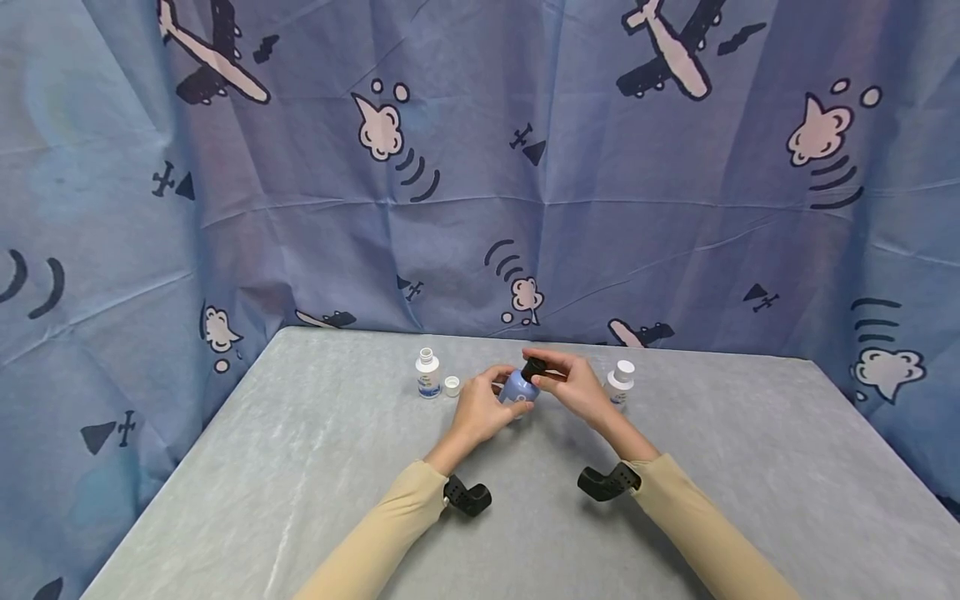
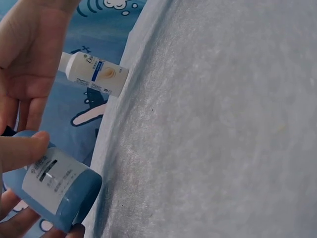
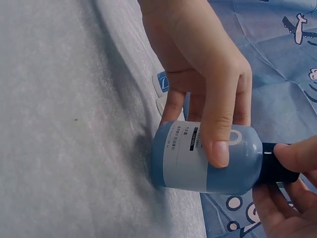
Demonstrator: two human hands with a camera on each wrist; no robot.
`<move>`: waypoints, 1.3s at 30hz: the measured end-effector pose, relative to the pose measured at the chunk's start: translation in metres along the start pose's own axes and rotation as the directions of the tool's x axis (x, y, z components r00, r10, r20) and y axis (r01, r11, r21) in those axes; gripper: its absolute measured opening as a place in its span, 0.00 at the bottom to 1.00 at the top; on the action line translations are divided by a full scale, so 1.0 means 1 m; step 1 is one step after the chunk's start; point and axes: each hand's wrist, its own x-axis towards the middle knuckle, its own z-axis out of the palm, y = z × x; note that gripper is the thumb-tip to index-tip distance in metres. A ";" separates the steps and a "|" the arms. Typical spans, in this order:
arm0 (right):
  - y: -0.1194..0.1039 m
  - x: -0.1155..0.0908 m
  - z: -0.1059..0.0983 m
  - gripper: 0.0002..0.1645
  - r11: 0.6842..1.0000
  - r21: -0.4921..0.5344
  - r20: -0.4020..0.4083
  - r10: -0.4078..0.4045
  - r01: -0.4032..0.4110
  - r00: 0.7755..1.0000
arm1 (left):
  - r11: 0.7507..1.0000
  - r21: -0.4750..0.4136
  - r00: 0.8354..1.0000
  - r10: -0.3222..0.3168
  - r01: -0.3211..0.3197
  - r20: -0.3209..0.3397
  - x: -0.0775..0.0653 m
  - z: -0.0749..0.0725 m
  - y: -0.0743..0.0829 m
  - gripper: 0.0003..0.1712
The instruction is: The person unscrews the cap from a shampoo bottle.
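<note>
A blue bottle with a black cap is held tilted over the middle of the table. My left hand grips its body, thumb across the white label in the right wrist view. At the other end, my right hand pinches the black cap between thumb and fingers. The cap sits on the bottle's neck, partly covered by those fingers. Left of my hands stands a white bottle with its mouth uncovered, and a small white cap lies beside it.
Another white bottle, its white cap on, stands just right of my right hand and is partly hidden by it. A pale cloth covers the table. Behind the table's back edge hangs a blue curtain printed with airplanes.
</note>
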 end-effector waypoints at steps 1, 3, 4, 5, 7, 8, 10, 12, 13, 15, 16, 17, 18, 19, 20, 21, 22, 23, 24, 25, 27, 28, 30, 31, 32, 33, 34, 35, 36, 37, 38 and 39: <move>0.000 0.000 0.000 0.27 1.000 0.002 0.010 -0.003 0.003 1.000 | 1.000 -0.004 1.000 -0.006 0.006 -0.002 0.000 0.000 0.000 0.32; 0.000 0.000 0.000 0.28 1.000 0.000 0.012 0.000 0.000 1.000 | 1.000 -0.009 1.000 -0.014 0.014 -0.006 0.000 0.001 0.000 0.33; 0.000 0.000 0.000 0.28 1.000 -0.004 0.003 0.003 -0.003 1.000 | 1.000 -0.010 1.000 -0.015 0.015 -0.008 0.000 0.001 0.000 0.33; 0.000 0.000 0.000 0.28 1.000 -0.017 -0.011 0.003 -0.003 1.000 | 1.000 -0.008 1.000 -0.015 0.015 -0.011 0.000 0.001 0.000 0.33; 0.000 -0.001 0.000 0.29 0.998 -0.059 -0.055 0.006 -0.009 0.998 | 1.000 -0.001 1.000 -0.015 0.015 -0.014 -0.001 0.001 0.001 0.33; -0.001 -0.001 0.000 0.29 0.997 -0.079 -0.080 0.018 -0.024 0.997 | 1.000 0.006 1.000 -0.014 0.014 -0.016 -0.001 0.002 0.002 0.33; -0.001 -0.001 0.000 0.29 0.991 -0.121 -0.125 0.044 -0.059 0.991 | 1.000 0.020 1.000 -0.011 0.012 -0.022 -0.001 0.002 0.003 0.32; -0.001 -0.001 0.000 0.29 0.986 -0.147 -0.147 0.061 -0.083 0.987 | 1.000 0.028 1.000 -0.005 0.006 -0.028 -0.001 0.003 0.003 0.32; -0.001 -0.001 0.000 0.29 0.983 -0.158 -0.149 0.069 -0.092 0.987 | 1.000 0.030 1.000 -0.002 0.003 -0.030 -0.001 0.003 0.003 0.31; -0.001 -0.002 0.002 0.28 0.981 -0.169 -0.145 0.075 -0.099 0.987 | 0.999 0.032 0.999 0.003 -0.002 -0.034 -0.001 0.003 0.002 0.31; 0.000 -0.002 0.002 0.28 0.981 -0.170 -0.141 0.074 -0.098 0.987 | 1.000 0.030 0.999 0.005 -0.004 -0.034 -0.001 0.003 0.002 0.31; 0.000 -0.002 0.003 0.28 0.981 -0.172 -0.135 0.070 -0.093 0.988 | 1.000 0.030 0.999 0.005 -0.004 -0.035 -0.002 0.003 0.002 0.31; 0.001 -0.002 0.003 0.27 0.981 -0.173 -0.132 0.067 -0.090 0.989 | 1.000 0.030 0.999 0.006 -0.005 -0.035 -0.002 0.003 0.001 0.31; 0.001 -0.002 0.004 0.27 0.981 -0.173 -0.130 0.068 -0.090 0.989 | 1.000 0.030 0.999 0.008 -0.007 -0.036 -0.002 0.003 0.001 0.31; 0.001 -0.002 0.004 0.27 0.982 -0.166 -0.128 0.066 -0.087 0.990 | 1.000 0.028 0.999 0.009 -0.008 -0.036 -0.002 0.003 0.002 0.31; 0.001 -0.003 0.003 0.27 0.984 -0.160 -0.126 0.064 -0.084 0.990 | 1.000 0.023 0.999 0.010 -0.009 -0.036 -0.002 0.003 0.002 0.31; 0.000 -0.003 0.003 0.26 0.985 -0.154 -0.125 0.058 -0.077 0.990 | 1.000 0.019 0.999 0.008 -0.008 -0.036 -0.002 0.002 0.002 0.31; 0.000 -0.003 0.003 0.26 0.987 -0.147 -0.122 0.051 -0.069 0.991 | 1.000 0.013 0.999 0.012 -0.012 -0.037 -0.002 0.002 0.002 0.31; 0.000 -0.004 0.002 0.26 0.988 -0.140 -0.117 0.044 -0.061 0.992 | 1.000 0.004 0.999 0.011 -0.010 -0.035 -0.003 0.002 0.002 0.31; -0.001 -0.004 0.002 0.26 0.990 -0.130 -0.111 0.039 -0.053 0.993 | 1.000 -0.007 0.999 0.007 -0.007 -0.034 -0.003 0.002 0.002 0.31; -0.001 -0.004 0.001 0.27 0.993 -0.114 -0.095 0.025 -0.036 0.995 | 1.000 -0.023 0.999 0.003 -0.004 -0.033 -0.004 0.002 0.002 0.31; -0.001 -0.004 0.001 0.28 0.994 -0.102 -0.086 0.020 -0.029 0.996 | 1.000 -0.030 0.999 -0.001 0.000 -0.032 -0.004 0.002 0.001 0.31; -0.002 -0.004 0.000 0.28 0.996 -0.082 -0.069 0.011 -0.016 0.998 | 0.999 -0.041 1.000 -0.007 0.006 -0.029 -0.005 0.001 0.001 0.31; -0.002 -0.004 -0.001 0.29 0.997 -0.073 -0.065 0.007 -0.012 0.998 | 0.999 -0.044 1.000 -0.004 0.002 -0.030 -0.006 0.002 0.001 0.32; -0.002 -0.004 -0.001 0.30 0.998 -0.067 -0.062 0.003 -0.007 0.998 | 0.999 -0.045 1.000 -0.002 0.001 -0.031 -0.006 0.002 0.001 0.32; -0.002 -0.005 -0.001 0.30 0.998 -0.060 -0.060 -0.003 -0.001 0.998 | 0.999 -0.047 0.999 -0.004 0.002 -0.031 -0.006 0.002 0.001 0.32; -0.002 -0.005 -0.001 0.31 0.999 -0.050 -0.059 -0.001 -0.002 0.998 | 0.999 -0.048 0.999 -0.002 0.001 -0.034 -0.007 0.002 0.001 0.32; -0.002 -0.005 -0.001 0.32 0.999 -0.037 -0.061 0.002 -0.004 0.998 | 0.999 -0.048 0.999 -0.002 0.000 -0.037 -0.007 0.002 0.001 0.32; -0.003 -0.005 -0.001 0.33 1.000 -0.026 -0.064 0.008 -0.010 0.998 | 0.999 -0.044 0.999 0.003 -0.004 -0.043 -0.007 0.003 0.001 0.32; -0.003 -0.005 -0.001 0.33 1.000 -0.019 -0.070 0.012 -0.013 0.997 | 0.999 -0.040 0.999 -0.001 -0.001 -0.047 -0.007 0.003 0.001 0.32; -0.003 -0.005 -0.001 0.34 1.000 -0.014 -0.078 0.017 -0.018 0.997 | 0.999 -0.033 0.999 -0.003 0.001 -0.053 -0.007 0.004 0.001 0.32; -0.003 -0.005 -0.001 0.33 1.000 -0.014 -0.087 0.026 -0.027 0.996 | 1.000 -0.024 0.998 -0.003 0.001 -0.061 -0.006 0.005 0.002 0.31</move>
